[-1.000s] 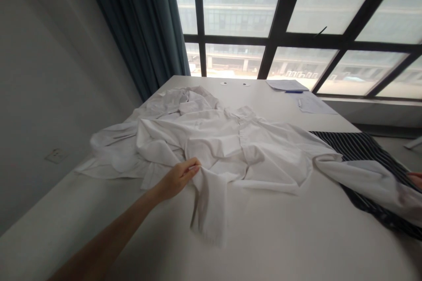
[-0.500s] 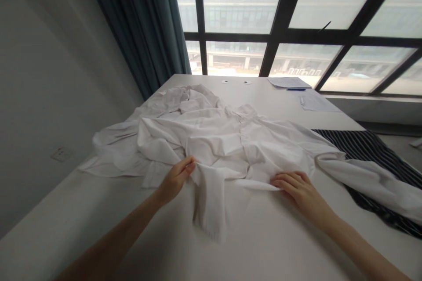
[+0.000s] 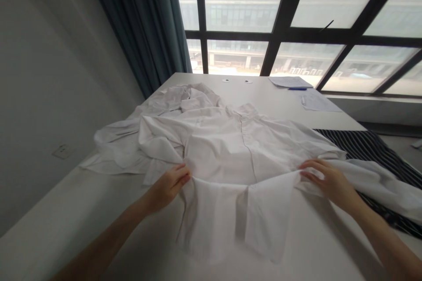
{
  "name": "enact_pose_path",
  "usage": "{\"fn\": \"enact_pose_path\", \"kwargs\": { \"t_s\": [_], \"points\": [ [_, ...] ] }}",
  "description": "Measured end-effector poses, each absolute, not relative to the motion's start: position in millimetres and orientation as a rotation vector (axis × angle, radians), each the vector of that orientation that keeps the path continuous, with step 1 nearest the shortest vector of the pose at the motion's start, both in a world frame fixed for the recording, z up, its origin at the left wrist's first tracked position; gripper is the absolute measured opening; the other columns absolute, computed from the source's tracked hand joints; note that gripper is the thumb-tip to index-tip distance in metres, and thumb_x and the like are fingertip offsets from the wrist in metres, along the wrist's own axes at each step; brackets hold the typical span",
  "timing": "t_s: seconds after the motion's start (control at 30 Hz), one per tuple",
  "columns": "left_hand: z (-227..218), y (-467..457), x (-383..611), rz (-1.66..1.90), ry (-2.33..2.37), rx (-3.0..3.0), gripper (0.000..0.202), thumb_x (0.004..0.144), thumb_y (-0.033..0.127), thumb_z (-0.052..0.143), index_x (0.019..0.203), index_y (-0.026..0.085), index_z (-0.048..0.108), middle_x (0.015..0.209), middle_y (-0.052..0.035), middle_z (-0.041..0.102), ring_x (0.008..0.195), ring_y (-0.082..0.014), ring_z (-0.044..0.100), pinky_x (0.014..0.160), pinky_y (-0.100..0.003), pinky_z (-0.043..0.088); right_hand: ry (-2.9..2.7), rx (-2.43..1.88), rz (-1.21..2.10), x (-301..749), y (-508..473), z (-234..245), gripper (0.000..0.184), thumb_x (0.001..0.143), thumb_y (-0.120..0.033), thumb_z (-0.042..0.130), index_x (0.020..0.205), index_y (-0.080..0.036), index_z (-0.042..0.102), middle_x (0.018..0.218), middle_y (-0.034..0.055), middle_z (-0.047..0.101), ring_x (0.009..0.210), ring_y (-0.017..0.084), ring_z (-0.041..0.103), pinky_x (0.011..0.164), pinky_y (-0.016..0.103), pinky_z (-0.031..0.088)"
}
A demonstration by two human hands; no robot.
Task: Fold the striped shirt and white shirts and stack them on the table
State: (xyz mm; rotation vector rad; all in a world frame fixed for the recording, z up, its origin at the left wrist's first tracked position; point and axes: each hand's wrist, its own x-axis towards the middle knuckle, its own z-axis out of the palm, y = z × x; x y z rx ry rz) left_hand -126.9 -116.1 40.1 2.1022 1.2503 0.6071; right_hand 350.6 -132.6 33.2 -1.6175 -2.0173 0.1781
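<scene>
- A white shirt [image 3: 224,149] is spread, crumpled, across the middle of the worktop [image 3: 296,246], with the collar area toward upper centre and bunched fabric at centre left.
- The shirt's left-hand part of the hem is held by the left hand [image 3: 169,186] at lower centre left; the grip is closed, with the cloth pinched between thumb and fingers.
- The hem's right-hand part is held by the right hand [image 3: 326,180] at centre right; the grip is closed on the edge of the cloth, fingers curled over it.
- Two front flaps [image 3: 268,215] of the shirt are left hanging loose on the worktop at lower centre, between the hands.
- A long white sleeve [image 3: 376,182] is stretched past the right hand toward the right of the frame.
- Dark striped fabric [image 3: 369,149] is seen at right, partly under that sleeve, past the worktop edge.
- Papers [image 3: 290,81] and a blue pen [image 3: 297,89] are placed at the far end of the worktop, upper right of centre.
- A dark curtain [image 3: 138,22] is hung at upper left, beside a large window [image 3: 237,4].
</scene>
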Motion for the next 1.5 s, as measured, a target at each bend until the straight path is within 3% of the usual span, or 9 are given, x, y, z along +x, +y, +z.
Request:
{"fn": "enact_pose_path", "kwargs": {
  "t_s": [0.1, 0.23, 0.33, 0.4, 0.57, 0.8, 1.17, 1.37, 1.5],
  "points": [
    [34.1, -116.4, -129.1, 0.478, 1.29, 2.314, 0.032, 0.095, 0.032, 0.037, 0.074, 0.02, 0.056, 0.072, -0.0001, 0.063, 0.077, -0.0184, 0.061, 0.11, -0.046, 0.03, -1.978, -1.645, -0.07, 350.5, -141.1, 19.6, 0.038, 0.088, -0.06, 0.049, 0.087, -0.025, 0.064, 0.085, 0.0081, 0.065, 0.079, 0.028, 0.064, 0.073, 0.044, 0.051],
    [42.0, -126.6, -129.3, 0.371, 1.395, 2.527, 0.031, 0.097, 0.028, 0.038, 0.083, 0.02, 0.064, 0.087, -0.0018, 0.071, 0.083, -0.0179, 0.065, 0.116, -0.051, 0.016, -1.869, -1.641, -0.237, 337.2, -161.0, 19.6, 0.027, 0.094, -0.044, 0.047, 0.089, -0.023, 0.063, 0.084, 0.0066, 0.061, 0.068, 0.021, 0.062, 0.063, 0.035, 0.051],
    [51.2, -137.3, -118.9, 0.468, 1.433, 2.61, 0.028, 0.098, 0.029, 0.039, 0.099, 0.02, 0.066, 0.099, -0.0041, 0.073, 0.093, -0.0192, 0.066, 0.117, -0.05, 0.016, -2.04, -1.544, -0.086, 322.5, -168.6, 19.8, 0.022, 0.094, -0.036, 0.05, 0.105, -0.023, 0.062, 0.101, 0.0076, 0.066, 0.088, 0.022, 0.066, 0.076, 0.034, 0.054],
    [52.5, -143.1, -107.0, 0.51, 1.357, 2.638, 0.027, 0.096, 0.035, 0.046, 0.113, 0.02, 0.062, 0.109, -0.0051, 0.071, 0.102, -0.0203, 0.065, 0.117, -0.049, 0.016, -2.204, -1.493, -0.007, 315.5, -167.9, 16.3, 0.032, 0.093, -0.036, 0.052, 0.123, -0.025, 0.057, 0.116, 0.0088, 0.066, 0.103, 0.025, 0.064, 0.088, 0.038, 0.052],
    [31.8, -141.2, -81.5, 0.495, 1.284, 2.755, 0.019, 0.097, 0.03, 0.047, 0.09, 0.019, 0.061, 0.085, -0.0016, 0.068, 0.093, -0.0196, 0.063, 0.114, -0.05, 0.022, -2.399, -1.428, 0.089, 313.5, -151.9, 3.8, 0.048, 0.092, -0.032, 0.052, 0.139, -0.025, 0.046, 0.131, 0.0109, 0.062, 0.118, 0.027, 0.059, 0.1, 0.047, 0.044],
    [9.4, -93.5, -89.3, 0.52, 1.635, 3.066, 0.024, 0.099, 0.028, 0.044, 0.089, 0.016, 0.062, 0.078, -0.006, 0.064, 0.078, -0.0237, 0.06, 0.096, -0.046, 0.038, -2.291, -1.438, 0.174, 324.2, -106.7, -8.4, 0.037, 0.095, -0.024, 0.042, 0.127, -0.023, 0.06, 0.128, 0.0093, 0.065, 0.116, 0.027, 0.061, 0.095, 0.046, 0.049],
    [7.7, -75.9, -100.0, 0.529, 1.627, 3.25, 0.019, 0.097, 0.029, 0.051, 0.088, 0.018, 0.063, 0.077, -0.0044, 0.062, 0.079, -0.0234, 0.058, 0.089, -0.043, 0.039, -1.976, -1.388, 0.476, 334.9, -92.1, -5.0, 0.033, 0.091, -0.049, 0.054, 0.101, -0.025, 0.075, 0.11, 0.0074, 0.073, 0.101, 0.026, 0.067, 0.092, 0.042, 0.054],
    [8.4, -90.0, -95.2, 0.782, 1.647, 3.198, 0.025, 0.093, 0.014, 0.053, 0.115, 0.021, 0.063, 0.115, -0.0128, 0.063, 0.099, -0.0262, 0.059, 0.093, -0.045, 0.041, -1.887, -1.415, 0.519, 339.6, -102.6, 3.9, 0.028, 0.09, -0.046, 0.058, 0.099, -0.025, 0.074, 0.107, 0.0069, 0.072, 0.102, 0.026, 0.066, 0.091, 0.042, 0.053],
    [9.2, -105.1, -82.6, 0.879, 1.257, 3.167, 0.03, 0.093, 0.008, 0.049, 0.118, 0.018, 0.063, 0.119, -0.0115, 0.065, 0.109, -0.0236, 0.059, 0.099, -0.041, 0.043, -1.911, -1.342, 0.348, 315.6, -114.0, 14.7, 0.024, 0.093, -0.039, 0.054, 0.103, -0.025, 0.07, 0.105, 0.0071, 0.071, 0.099, 0.026, 0.066, 0.087, 0.042, 0.054]
  ]
}}
